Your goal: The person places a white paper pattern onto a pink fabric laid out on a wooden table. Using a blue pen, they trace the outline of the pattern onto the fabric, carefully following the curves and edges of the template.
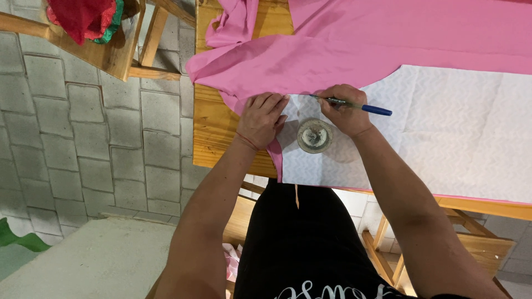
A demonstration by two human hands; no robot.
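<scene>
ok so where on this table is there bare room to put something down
Bare wood shows on the table beside the left hand, below the pink fabric. The white patterned sheet past the right hand is open. Around the round glass weight and pen it is crowded.

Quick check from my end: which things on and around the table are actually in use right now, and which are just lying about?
In use:
- pen in right hand
- white patterned sheet
- pink fabric, pressed by left hand
- round weight on the sheet

Lying about:
- red cloth on wooden chair
</scene>
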